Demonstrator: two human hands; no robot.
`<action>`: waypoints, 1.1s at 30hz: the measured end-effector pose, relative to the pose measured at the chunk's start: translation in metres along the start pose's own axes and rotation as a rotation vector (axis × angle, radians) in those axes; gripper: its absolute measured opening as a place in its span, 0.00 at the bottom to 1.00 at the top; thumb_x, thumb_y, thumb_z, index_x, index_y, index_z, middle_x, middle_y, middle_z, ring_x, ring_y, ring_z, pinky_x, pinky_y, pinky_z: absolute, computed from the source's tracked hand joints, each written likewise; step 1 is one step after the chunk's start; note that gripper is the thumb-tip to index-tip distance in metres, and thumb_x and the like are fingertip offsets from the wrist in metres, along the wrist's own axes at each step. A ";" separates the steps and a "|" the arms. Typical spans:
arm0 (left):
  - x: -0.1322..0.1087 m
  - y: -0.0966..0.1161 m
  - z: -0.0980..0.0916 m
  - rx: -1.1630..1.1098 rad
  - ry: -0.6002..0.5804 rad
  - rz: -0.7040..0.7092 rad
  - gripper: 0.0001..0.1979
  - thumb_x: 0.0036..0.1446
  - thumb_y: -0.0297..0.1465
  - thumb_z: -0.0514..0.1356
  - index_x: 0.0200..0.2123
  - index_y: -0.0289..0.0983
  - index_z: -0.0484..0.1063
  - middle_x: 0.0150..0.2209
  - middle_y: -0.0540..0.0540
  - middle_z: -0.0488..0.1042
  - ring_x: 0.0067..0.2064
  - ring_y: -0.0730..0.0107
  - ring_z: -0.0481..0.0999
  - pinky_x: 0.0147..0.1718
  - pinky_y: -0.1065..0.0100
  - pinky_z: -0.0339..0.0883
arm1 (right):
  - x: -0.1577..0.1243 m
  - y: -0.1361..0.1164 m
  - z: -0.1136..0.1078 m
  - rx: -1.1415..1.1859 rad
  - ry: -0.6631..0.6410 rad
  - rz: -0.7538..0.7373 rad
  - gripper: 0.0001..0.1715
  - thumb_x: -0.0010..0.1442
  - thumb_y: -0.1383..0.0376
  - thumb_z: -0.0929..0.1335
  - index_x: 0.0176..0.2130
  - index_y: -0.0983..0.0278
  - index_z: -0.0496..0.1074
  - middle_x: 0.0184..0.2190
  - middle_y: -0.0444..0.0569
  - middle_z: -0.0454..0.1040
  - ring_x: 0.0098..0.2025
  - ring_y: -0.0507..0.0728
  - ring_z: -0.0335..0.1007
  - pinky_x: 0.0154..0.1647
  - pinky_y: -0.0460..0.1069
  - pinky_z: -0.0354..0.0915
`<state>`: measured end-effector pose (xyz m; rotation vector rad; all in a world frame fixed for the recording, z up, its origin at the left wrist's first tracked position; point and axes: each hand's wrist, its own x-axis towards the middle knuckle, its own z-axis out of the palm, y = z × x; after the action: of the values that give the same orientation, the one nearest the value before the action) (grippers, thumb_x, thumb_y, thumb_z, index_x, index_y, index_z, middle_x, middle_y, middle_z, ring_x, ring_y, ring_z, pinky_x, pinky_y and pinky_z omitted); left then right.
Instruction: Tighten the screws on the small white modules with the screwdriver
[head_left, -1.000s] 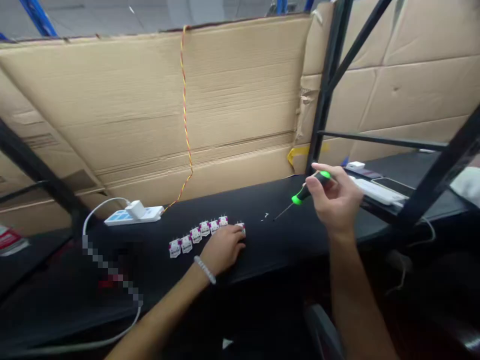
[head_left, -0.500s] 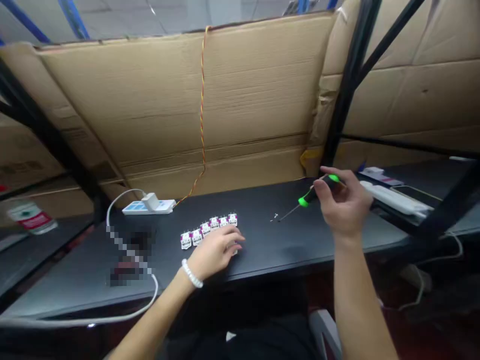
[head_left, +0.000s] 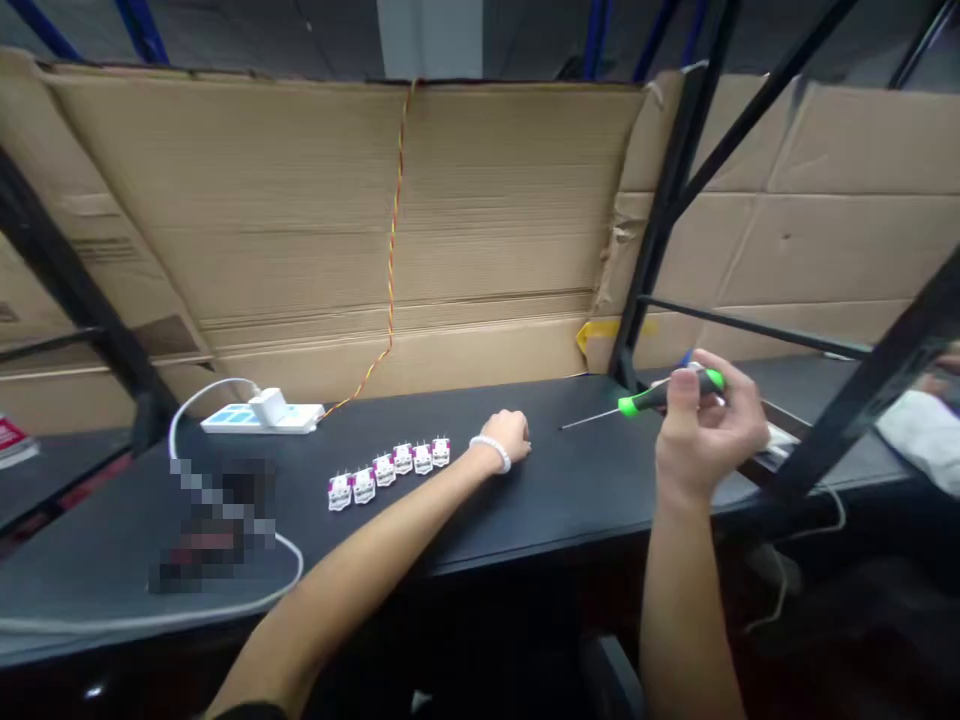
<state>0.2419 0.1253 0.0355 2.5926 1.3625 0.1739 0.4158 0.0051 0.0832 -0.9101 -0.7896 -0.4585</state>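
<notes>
A slim black-and-green screwdriver point(head_left: 670, 398) sits pinched between the thumb and fingers of the person's right hand point(head_left: 712, 430), raised above the far right of the table. Its long axis runs nearly level, with the thin steel shaft pointing left. The left hand point(head_left: 508, 435) rests on the black tabletop point(head_left: 592, 480), fingers curled; I can't tell whether it holds anything. A white beaded bracelet point(head_left: 489, 453) circles that wrist. Just left of the hand, six small white-and-magenta modules point(head_left: 394, 466) stand in a slanting row, running toward the near left. Farther left lies a white-and-blue power strip point(head_left: 240, 421) with one white plug point(head_left: 270, 406) in it, against a corrugated cardboard wall point(head_left: 300, 200).
</notes>
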 end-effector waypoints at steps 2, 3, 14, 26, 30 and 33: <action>0.001 0.001 0.003 0.017 -0.004 -0.006 0.10 0.62 0.28 0.69 0.46 0.37 0.86 0.48 0.36 0.87 0.54 0.51 0.87 0.55 0.61 0.80 | -0.001 0.000 0.001 -0.012 -0.010 0.000 0.27 0.62 0.45 0.76 0.47 0.64 0.83 0.39 0.52 0.81 0.33 0.58 0.78 0.33 0.52 0.75; 0.002 0.002 0.004 0.026 -0.006 -0.007 0.10 0.63 0.28 0.68 0.46 0.37 0.86 0.48 0.36 0.87 0.54 0.51 0.87 0.55 0.61 0.80 | -0.002 0.000 0.001 -0.010 -0.017 0.000 0.27 0.63 0.45 0.76 0.47 0.63 0.83 0.38 0.52 0.81 0.33 0.58 0.79 0.32 0.52 0.75; 0.012 0.001 0.010 0.094 -0.062 0.132 0.13 0.58 0.22 0.66 0.45 0.38 0.84 0.48 0.38 0.86 0.53 0.53 0.86 0.54 0.62 0.79 | -0.002 -0.002 0.001 0.015 -0.063 -0.005 0.25 0.63 0.47 0.77 0.47 0.64 0.83 0.39 0.53 0.81 0.35 0.59 0.79 0.37 0.54 0.75; 0.006 -0.011 -0.005 0.021 0.051 0.212 0.11 0.57 0.19 0.64 0.42 0.36 0.80 0.44 0.39 0.84 0.49 0.53 0.84 0.50 0.61 0.77 | -0.001 -0.004 0.001 0.012 -0.069 -0.014 0.25 0.63 0.47 0.77 0.46 0.65 0.83 0.38 0.51 0.81 0.33 0.57 0.77 0.34 0.52 0.73; -0.027 -0.023 -0.029 -0.078 0.207 0.232 0.13 0.68 0.21 0.56 0.47 0.36 0.79 0.49 0.38 0.82 0.51 0.58 0.82 0.54 0.62 0.74 | -0.001 -0.008 0.001 0.024 -0.065 -0.019 0.24 0.63 0.47 0.77 0.45 0.64 0.84 0.37 0.52 0.81 0.34 0.59 0.78 0.35 0.52 0.73; -0.064 -0.039 -0.041 -0.171 0.315 0.242 0.12 0.68 0.21 0.56 0.44 0.37 0.79 0.46 0.42 0.81 0.47 0.62 0.81 0.51 0.64 0.74 | -0.005 -0.012 0.003 0.033 -0.098 0.002 0.25 0.63 0.45 0.76 0.46 0.63 0.83 0.36 0.51 0.80 0.33 0.58 0.77 0.35 0.53 0.74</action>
<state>0.1667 0.0995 0.0655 2.6537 1.0569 0.7306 0.4037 0.0016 0.0867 -0.9079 -0.8827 -0.4010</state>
